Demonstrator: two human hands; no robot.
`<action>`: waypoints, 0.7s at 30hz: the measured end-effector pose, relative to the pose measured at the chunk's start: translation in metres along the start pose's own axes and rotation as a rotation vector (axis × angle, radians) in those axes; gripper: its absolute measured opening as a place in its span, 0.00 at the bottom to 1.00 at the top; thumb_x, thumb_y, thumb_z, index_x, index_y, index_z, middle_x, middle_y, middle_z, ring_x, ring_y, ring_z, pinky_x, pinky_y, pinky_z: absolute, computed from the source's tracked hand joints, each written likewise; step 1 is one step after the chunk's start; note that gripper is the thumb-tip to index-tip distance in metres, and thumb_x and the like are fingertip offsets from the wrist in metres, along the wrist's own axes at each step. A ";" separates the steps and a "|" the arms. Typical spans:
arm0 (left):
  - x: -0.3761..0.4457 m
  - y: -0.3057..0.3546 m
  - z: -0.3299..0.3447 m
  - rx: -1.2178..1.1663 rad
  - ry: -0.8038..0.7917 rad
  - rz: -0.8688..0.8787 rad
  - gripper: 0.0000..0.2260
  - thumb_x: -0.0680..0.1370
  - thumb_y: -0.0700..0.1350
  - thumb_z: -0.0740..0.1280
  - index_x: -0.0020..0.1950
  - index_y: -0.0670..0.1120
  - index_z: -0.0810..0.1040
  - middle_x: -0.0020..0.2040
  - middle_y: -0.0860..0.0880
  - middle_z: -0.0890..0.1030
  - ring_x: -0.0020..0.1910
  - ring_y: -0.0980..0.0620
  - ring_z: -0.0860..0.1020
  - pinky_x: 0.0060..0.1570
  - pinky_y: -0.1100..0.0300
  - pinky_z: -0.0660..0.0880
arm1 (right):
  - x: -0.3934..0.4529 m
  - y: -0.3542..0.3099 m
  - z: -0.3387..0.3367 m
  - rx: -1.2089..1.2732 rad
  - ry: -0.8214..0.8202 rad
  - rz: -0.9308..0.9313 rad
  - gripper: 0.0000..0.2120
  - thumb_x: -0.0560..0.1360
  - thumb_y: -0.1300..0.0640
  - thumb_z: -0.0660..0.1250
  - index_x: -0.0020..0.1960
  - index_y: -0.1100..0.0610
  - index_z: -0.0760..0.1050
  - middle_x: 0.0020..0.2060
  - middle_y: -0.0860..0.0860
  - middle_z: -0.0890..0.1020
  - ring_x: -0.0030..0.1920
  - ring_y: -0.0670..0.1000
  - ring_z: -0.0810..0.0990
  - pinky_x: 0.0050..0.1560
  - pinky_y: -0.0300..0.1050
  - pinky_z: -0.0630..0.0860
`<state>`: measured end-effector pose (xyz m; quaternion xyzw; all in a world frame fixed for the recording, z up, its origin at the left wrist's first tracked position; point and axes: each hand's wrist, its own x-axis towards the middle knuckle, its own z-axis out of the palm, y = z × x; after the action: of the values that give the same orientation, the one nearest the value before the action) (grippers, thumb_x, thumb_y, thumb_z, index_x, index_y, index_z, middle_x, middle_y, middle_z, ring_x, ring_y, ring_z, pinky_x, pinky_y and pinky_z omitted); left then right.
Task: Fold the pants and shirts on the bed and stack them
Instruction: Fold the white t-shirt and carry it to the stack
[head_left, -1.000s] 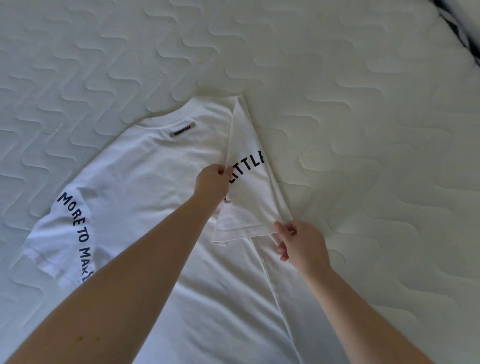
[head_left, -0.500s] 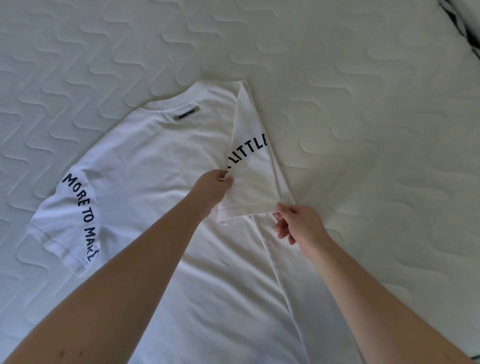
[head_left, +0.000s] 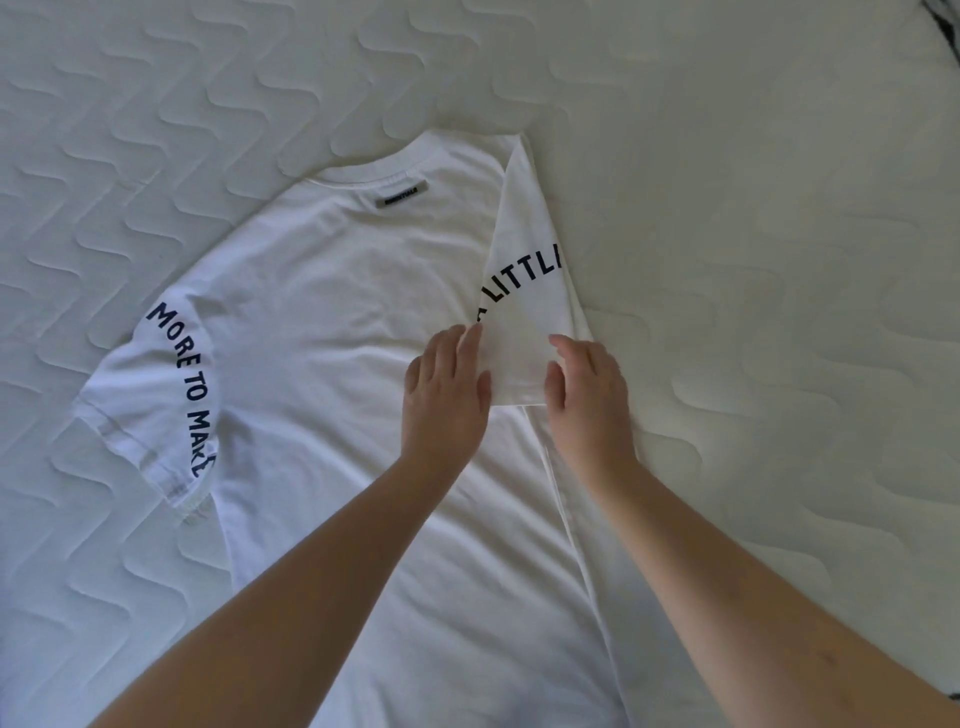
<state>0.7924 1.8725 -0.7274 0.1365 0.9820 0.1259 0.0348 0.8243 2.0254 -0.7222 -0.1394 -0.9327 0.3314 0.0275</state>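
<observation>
Both hands flat, gripping nothing: left hand (head_left: 447, 387) and right hand (head_left: 587, 392) press fingers onto folded-in sleeve (head_left: 524, 306) of white shirt (head_left: 322, 322), back-up on bed (head_left: 753, 156). Shirt long axis 12-to-6. Unfolded sleeve (head_left: 156, 405) (lettered) lies 9 o'clock from hands; left hand nearer, likely next fold.

A white quilted mattress (head_left: 727, 156) stitched in a repeating wave pattern fills the frame, lit softly and evenly. At the upper right corner, a narrow strip of dark patterned fabric (head_left: 943, 21) edges the bed.
</observation>
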 end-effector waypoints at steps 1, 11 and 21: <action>-0.006 -0.001 0.003 0.051 -0.006 0.079 0.22 0.81 0.47 0.60 0.75 0.43 0.67 0.73 0.44 0.70 0.72 0.44 0.68 0.69 0.48 0.67 | -0.004 0.001 0.005 -0.068 -0.035 -0.072 0.17 0.79 0.63 0.62 0.67 0.62 0.74 0.60 0.59 0.79 0.61 0.60 0.77 0.62 0.53 0.72; -0.048 -0.026 0.032 0.218 -0.326 0.227 0.28 0.83 0.57 0.45 0.80 0.46 0.50 0.80 0.48 0.49 0.79 0.49 0.48 0.77 0.49 0.50 | -0.024 0.049 0.014 -0.540 -0.418 -0.344 0.28 0.82 0.44 0.45 0.79 0.53 0.45 0.79 0.49 0.49 0.79 0.49 0.48 0.78 0.51 0.43; -0.063 -0.072 -0.014 0.027 -0.211 0.133 0.26 0.83 0.53 0.56 0.80 0.47 0.56 0.80 0.49 0.56 0.79 0.51 0.53 0.76 0.51 0.51 | -0.042 -0.009 0.007 -0.484 -0.382 -0.297 0.27 0.82 0.53 0.54 0.79 0.57 0.54 0.79 0.54 0.53 0.79 0.54 0.50 0.77 0.50 0.45</action>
<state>0.8324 1.7850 -0.7301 0.2143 0.9633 0.0994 0.1276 0.8610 2.0024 -0.7203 0.0599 -0.9827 0.1132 -0.1336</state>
